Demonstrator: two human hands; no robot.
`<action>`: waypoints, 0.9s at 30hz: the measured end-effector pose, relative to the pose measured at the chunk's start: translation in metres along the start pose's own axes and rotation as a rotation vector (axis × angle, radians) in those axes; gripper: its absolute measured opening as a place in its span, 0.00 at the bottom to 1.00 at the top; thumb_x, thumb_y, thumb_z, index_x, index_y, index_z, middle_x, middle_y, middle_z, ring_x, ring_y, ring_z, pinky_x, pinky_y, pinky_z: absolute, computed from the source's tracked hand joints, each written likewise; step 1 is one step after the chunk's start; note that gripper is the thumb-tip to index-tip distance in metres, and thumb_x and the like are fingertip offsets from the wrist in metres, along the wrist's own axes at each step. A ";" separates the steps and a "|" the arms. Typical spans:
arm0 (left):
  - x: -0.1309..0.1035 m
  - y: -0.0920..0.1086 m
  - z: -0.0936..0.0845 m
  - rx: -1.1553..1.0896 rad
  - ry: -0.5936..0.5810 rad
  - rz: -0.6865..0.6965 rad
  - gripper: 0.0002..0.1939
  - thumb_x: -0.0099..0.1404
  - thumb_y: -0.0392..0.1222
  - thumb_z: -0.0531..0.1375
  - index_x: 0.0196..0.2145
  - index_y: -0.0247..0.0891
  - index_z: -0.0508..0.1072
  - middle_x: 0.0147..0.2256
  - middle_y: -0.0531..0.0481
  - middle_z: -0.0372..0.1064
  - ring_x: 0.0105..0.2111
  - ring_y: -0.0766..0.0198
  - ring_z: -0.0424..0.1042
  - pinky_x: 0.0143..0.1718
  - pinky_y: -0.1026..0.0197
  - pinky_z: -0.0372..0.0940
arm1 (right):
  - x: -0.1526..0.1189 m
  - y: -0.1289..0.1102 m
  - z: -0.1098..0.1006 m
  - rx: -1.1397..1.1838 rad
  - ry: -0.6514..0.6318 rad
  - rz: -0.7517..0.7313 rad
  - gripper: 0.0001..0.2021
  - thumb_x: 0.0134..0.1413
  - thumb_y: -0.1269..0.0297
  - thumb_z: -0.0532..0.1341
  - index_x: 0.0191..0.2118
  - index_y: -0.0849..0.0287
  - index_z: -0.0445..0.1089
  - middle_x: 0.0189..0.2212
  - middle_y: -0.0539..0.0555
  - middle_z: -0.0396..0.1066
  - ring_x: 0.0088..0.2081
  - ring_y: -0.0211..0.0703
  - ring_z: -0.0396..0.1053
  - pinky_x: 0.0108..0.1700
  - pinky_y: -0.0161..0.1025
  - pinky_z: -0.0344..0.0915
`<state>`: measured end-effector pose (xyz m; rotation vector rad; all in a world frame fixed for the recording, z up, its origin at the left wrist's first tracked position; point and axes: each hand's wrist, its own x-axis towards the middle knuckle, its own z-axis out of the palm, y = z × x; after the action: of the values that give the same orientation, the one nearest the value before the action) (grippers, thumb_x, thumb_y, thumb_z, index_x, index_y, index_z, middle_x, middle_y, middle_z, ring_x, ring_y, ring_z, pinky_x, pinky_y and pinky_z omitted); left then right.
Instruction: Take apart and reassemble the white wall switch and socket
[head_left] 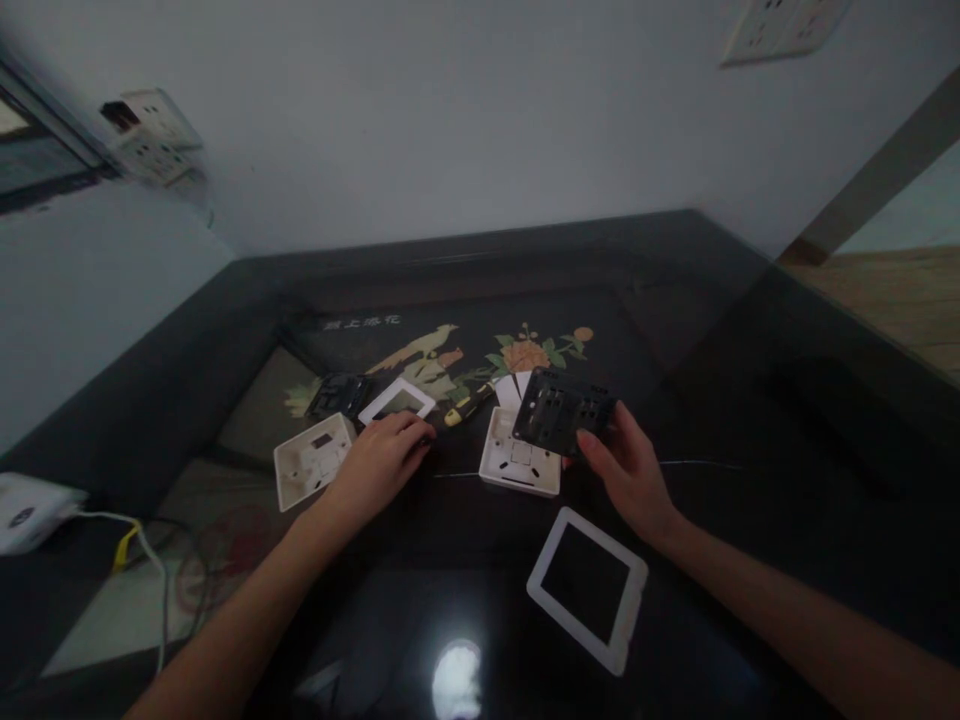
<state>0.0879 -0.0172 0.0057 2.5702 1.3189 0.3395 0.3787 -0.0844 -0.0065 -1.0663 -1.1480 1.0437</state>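
Observation:
My right hand [630, 475] grips a black socket module [562, 410] by its right edge, thumb on top, tilted above a white wall-box [517, 465]. The module covers part of that box. My left hand [386, 450] is closed, its fingers curled low over the table; a small dark spot shows at the fingertips, too small to name. Beside it lie a second white wall-box [307, 465], a white cover frame [416, 393] and another black module [337, 395]. A yellow-and-black screwdriver [469, 405] rests between the hands. Near the front lies another white cover frame [559, 540].
The dark, glossy table [420, 620] carries a flower and bird picture. White pieces [510, 390] lie behind the nearer box. At the left are a white device [34, 510] and its cable [163, 580]. Wall sockets [161, 120] sit above the table.

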 end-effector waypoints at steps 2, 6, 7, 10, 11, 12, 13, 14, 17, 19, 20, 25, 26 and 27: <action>0.000 0.000 -0.003 0.010 0.037 0.008 0.11 0.66 0.37 0.53 0.40 0.37 0.75 0.43 0.39 0.72 0.43 0.45 0.71 0.45 0.42 0.67 | 0.000 -0.005 0.000 -0.016 -0.009 -0.012 0.14 0.56 0.53 0.63 0.44 0.53 0.64 0.34 0.51 0.71 0.32 0.41 0.72 0.32 0.40 0.75; -0.002 0.011 -0.018 -0.024 0.123 0.013 0.11 0.68 0.40 0.52 0.41 0.38 0.74 0.45 0.41 0.71 0.46 0.50 0.71 0.50 0.46 0.66 | 0.002 -0.019 0.004 -0.047 -0.052 -0.024 0.15 0.56 0.53 0.64 0.45 0.52 0.64 0.31 0.50 0.71 0.30 0.41 0.72 0.31 0.39 0.75; -0.003 0.016 -0.022 -0.061 0.144 0.003 0.12 0.69 0.41 0.52 0.42 0.39 0.74 0.45 0.43 0.72 0.47 0.52 0.71 0.50 0.48 0.66 | 0.003 -0.023 0.007 -0.054 -0.076 -0.020 0.14 0.56 0.54 0.64 0.45 0.52 0.64 0.29 0.49 0.71 0.30 0.41 0.72 0.30 0.38 0.74; -0.008 0.036 -0.033 -0.421 0.183 -0.111 0.14 0.70 0.46 0.53 0.48 0.41 0.72 0.44 0.46 0.75 0.45 0.56 0.74 0.49 0.53 0.69 | 0.007 -0.034 0.023 -0.075 -0.217 0.022 0.14 0.57 0.55 0.63 0.44 0.53 0.64 0.29 0.49 0.71 0.29 0.40 0.72 0.30 0.38 0.73; -0.010 0.042 -0.035 -0.588 0.183 -0.143 0.17 0.70 0.49 0.53 0.52 0.41 0.70 0.45 0.47 0.75 0.46 0.56 0.75 0.50 0.54 0.69 | 0.009 -0.037 0.032 -0.082 -0.286 0.046 0.14 0.57 0.55 0.63 0.44 0.54 0.63 0.31 0.49 0.72 0.30 0.40 0.72 0.31 0.39 0.73; -0.012 0.047 -0.035 -0.736 0.192 -0.172 0.20 0.70 0.51 0.54 0.55 0.42 0.68 0.45 0.47 0.76 0.46 0.56 0.75 0.50 0.55 0.70 | 0.011 -0.038 0.041 -0.092 -0.351 0.067 0.14 0.58 0.55 0.62 0.45 0.55 0.63 0.32 0.50 0.72 0.30 0.40 0.72 0.31 0.39 0.73; -0.015 0.050 -0.034 -0.851 0.204 -0.204 0.22 0.69 0.52 0.55 0.57 0.42 0.65 0.45 0.47 0.76 0.46 0.56 0.75 0.49 0.55 0.70 | 0.014 -0.039 0.051 -0.106 -0.416 0.079 0.14 0.58 0.55 0.62 0.45 0.56 0.63 0.33 0.51 0.72 0.30 0.40 0.72 0.31 0.40 0.73; -0.017 0.051 -0.033 -0.937 0.220 -0.237 0.24 0.68 0.53 0.56 0.58 0.43 0.64 0.45 0.46 0.76 0.46 0.55 0.76 0.47 0.56 0.71 | 0.017 -0.039 0.061 -0.128 -0.473 0.088 0.15 0.59 0.55 0.61 0.46 0.56 0.62 0.35 0.53 0.72 0.31 0.41 0.73 0.32 0.40 0.73; -0.021 0.041 -0.031 -1.047 0.336 -0.358 0.25 0.64 0.54 0.61 0.55 0.43 0.67 0.43 0.47 0.76 0.43 0.56 0.76 0.40 0.60 0.73 | 0.029 -0.036 0.088 -0.225 -0.582 0.032 0.17 0.60 0.54 0.59 0.50 0.57 0.61 0.39 0.54 0.73 0.34 0.41 0.73 0.36 0.41 0.71; -0.021 0.029 -0.033 -1.083 0.439 -0.427 0.24 0.62 0.54 0.63 0.51 0.41 0.70 0.41 0.49 0.76 0.39 0.58 0.76 0.35 0.64 0.72 | 0.039 -0.033 0.099 -0.259 -0.620 0.013 0.14 0.62 0.54 0.58 0.47 0.57 0.63 0.38 0.53 0.73 0.36 0.41 0.72 0.37 0.39 0.69; -0.021 0.023 -0.035 -1.103 0.479 -0.456 0.23 0.60 0.54 0.64 0.50 0.40 0.70 0.40 0.49 0.76 0.38 0.59 0.76 0.33 0.64 0.72 | 0.045 -0.033 0.103 -0.277 -0.633 0.015 0.13 0.62 0.54 0.57 0.45 0.58 0.64 0.36 0.53 0.73 0.35 0.41 0.71 0.37 0.39 0.68; -0.019 0.008 -0.043 -1.199 0.579 -0.518 0.23 0.57 0.52 0.66 0.46 0.38 0.71 0.39 0.49 0.76 0.34 0.61 0.76 0.32 0.63 0.73 | 0.066 -0.034 0.111 -0.407 -0.704 0.048 0.09 0.61 0.59 0.58 0.39 0.60 0.66 0.30 0.52 0.70 0.32 0.40 0.67 0.35 0.38 0.63; -0.018 0.008 -0.043 -1.208 0.590 -0.518 0.23 0.56 0.52 0.67 0.46 0.39 0.71 0.38 0.49 0.76 0.34 0.61 0.77 0.31 0.63 0.73 | 0.069 -0.034 0.112 -0.431 -0.724 0.055 0.08 0.61 0.60 0.58 0.38 0.60 0.66 0.30 0.52 0.69 0.32 0.40 0.67 0.35 0.38 0.62; -0.018 0.007 -0.042 -1.210 0.600 -0.513 0.22 0.56 0.51 0.67 0.45 0.39 0.72 0.38 0.49 0.76 0.33 0.60 0.77 0.31 0.63 0.73 | 0.072 -0.032 0.114 -0.454 -0.742 0.061 0.09 0.61 0.60 0.58 0.38 0.60 0.67 0.30 0.52 0.69 0.32 0.40 0.67 0.35 0.39 0.62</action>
<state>0.0701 -0.0317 0.0464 1.1152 1.2498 1.3437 0.2760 -0.0082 0.0481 -1.0879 -2.0313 1.3118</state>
